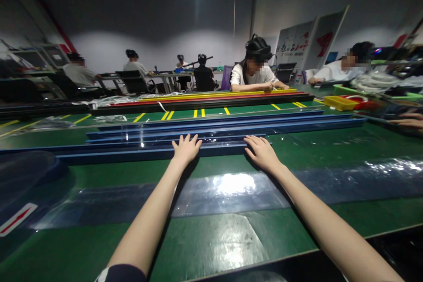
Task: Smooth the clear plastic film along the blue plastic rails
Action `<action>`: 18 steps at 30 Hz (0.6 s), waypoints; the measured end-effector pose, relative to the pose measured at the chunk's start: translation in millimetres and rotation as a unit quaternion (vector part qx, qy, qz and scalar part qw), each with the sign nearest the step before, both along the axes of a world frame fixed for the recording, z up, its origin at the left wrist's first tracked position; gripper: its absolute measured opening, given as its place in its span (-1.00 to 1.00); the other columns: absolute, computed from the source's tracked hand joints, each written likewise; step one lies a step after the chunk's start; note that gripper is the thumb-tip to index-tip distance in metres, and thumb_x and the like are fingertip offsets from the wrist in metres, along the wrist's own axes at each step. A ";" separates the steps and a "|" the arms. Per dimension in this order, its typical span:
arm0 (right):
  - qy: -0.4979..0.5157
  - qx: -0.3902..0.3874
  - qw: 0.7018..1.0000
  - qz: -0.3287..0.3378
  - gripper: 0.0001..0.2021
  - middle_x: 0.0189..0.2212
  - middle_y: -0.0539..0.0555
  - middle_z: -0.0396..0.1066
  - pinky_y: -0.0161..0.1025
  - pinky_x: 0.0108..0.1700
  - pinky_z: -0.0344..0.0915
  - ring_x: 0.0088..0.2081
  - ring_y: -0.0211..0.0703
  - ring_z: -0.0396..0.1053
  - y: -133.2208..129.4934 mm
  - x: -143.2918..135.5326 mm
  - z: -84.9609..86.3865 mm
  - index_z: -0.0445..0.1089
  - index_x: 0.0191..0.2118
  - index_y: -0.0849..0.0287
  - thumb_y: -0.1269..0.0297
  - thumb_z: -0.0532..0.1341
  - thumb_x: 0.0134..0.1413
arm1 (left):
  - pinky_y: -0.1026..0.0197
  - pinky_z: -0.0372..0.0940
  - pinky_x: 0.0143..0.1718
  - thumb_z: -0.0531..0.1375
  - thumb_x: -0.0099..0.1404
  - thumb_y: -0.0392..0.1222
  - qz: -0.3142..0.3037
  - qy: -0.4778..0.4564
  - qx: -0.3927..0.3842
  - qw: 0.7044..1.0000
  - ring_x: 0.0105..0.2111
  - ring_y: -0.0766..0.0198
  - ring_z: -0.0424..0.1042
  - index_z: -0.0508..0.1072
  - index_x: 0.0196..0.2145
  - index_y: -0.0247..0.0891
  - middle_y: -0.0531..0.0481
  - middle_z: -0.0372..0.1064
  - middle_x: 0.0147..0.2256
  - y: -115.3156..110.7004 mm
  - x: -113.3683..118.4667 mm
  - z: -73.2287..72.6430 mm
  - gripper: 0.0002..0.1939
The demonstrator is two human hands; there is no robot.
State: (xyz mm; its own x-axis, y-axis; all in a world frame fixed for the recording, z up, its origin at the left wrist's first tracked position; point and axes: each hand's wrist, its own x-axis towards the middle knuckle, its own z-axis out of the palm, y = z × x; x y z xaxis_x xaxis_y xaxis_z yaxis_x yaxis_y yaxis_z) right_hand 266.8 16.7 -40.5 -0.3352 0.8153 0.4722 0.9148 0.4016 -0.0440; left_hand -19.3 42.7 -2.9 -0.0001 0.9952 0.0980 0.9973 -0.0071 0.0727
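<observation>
My left hand lies with fingers spread over a long blue strip, the nearest of several on the green table. At that strip's right end rests my right hand, fingers stretched forward and thumb apart. Neither hand is wrapped around anything. Other blue strips lie just beyond, roughly parallel, with clear film over parts of them. Under my forearms a broad band of clear plastic film stretches across the table and shines in the light.
A bulky film-covered shape with a red-arrow label stands at the left. Yellow, red and black strips lie farther back, before a seated person. A yellow tray is at right. Another person's hand shows at the right edge.
</observation>
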 end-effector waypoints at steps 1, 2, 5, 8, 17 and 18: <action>-0.001 0.000 1.000 0.000 -0.58 0.13 0.15 0.22 -0.04 0.16 0.02 0.16 -0.07 0.12 -0.1 -0.1 0.1 0.24 0.11 0.20 0.23 -0.04 0.18 | -0.41 -0.16 0.10 -0.27 0.32 0.13 0.002 0.000 -0.002 1.000 0.24 -0.17 -0.14 0.07 0.23 -0.07 -0.12 -0.07 0.26 -0.7 0.8 0.5 -0.40; -0.001 0.001 1.000 0.000 -0.59 0.13 0.15 0.22 -0.04 0.15 0.02 0.16 -0.07 0.12 -0.2 -0.2 0.1 0.24 0.11 0.20 0.23 -0.04 0.18 | -0.42 -0.15 0.09 -0.27 0.32 0.13 0.004 0.001 -0.004 1.000 0.24 -0.18 -0.13 0.07 0.22 -0.07 -0.12 -0.07 0.26 -1.5 1.7 1.1 -0.40; -0.002 0.007 1.000 -0.002 -0.60 0.12 0.16 0.24 -0.03 0.14 0.03 0.16 -0.06 0.13 -0.4 -0.4 -0.2 0.25 0.09 0.20 0.24 -0.04 0.17 | -0.46 -0.11 0.05 -0.26 0.32 0.14 0.009 0.004 -0.006 1.000 0.23 -0.21 -0.10 0.08 0.22 -0.07 -0.15 -0.06 0.25 -4.8 5.5 3.6 -0.41; 0.000 0.019 1.000 -0.014 -0.61 0.10 0.18 0.26 -0.01 0.13 0.04 0.14 -0.03 0.16 0.0 0.4 -1.1 0.27 0.07 0.22 0.23 -0.01 0.16 | -0.47 -0.07 0.01 -0.24 0.32 0.14 0.003 0.004 0.001 1.000 0.21 -0.26 -0.07 0.10 0.21 -0.10 -0.21 -0.04 0.24 -8.6 10.8 5.0 -0.41; 0.006 0.038 0.999 -0.027 -0.62 0.06 0.22 0.31 0.00 0.09 0.08 0.10 0.04 0.21 2.8 4.1 -4.6 0.30 0.02 0.24 0.19 0.04 0.13 | -0.32 -0.05 0.09 -0.21 0.35 0.08 -0.043 -0.001 0.029 0.999 0.23 -0.10 -0.06 0.14 0.19 -0.22 -0.24 -0.03 0.23 -8.6 19.5 -1.3 -0.44; 0.006 0.035 0.999 -0.026 -0.62 0.06 0.22 0.31 -0.01 0.09 0.08 0.10 0.04 0.20 2.7 4.3 -4.4 0.30 0.02 0.26 0.19 0.03 0.14 | -0.34 -0.06 0.09 -0.21 0.34 0.09 -0.041 -0.003 0.024 0.999 0.23 -0.10 -0.06 0.14 0.19 -0.20 -0.23 -0.03 0.24 -8.3 19.0 -0.5 -0.43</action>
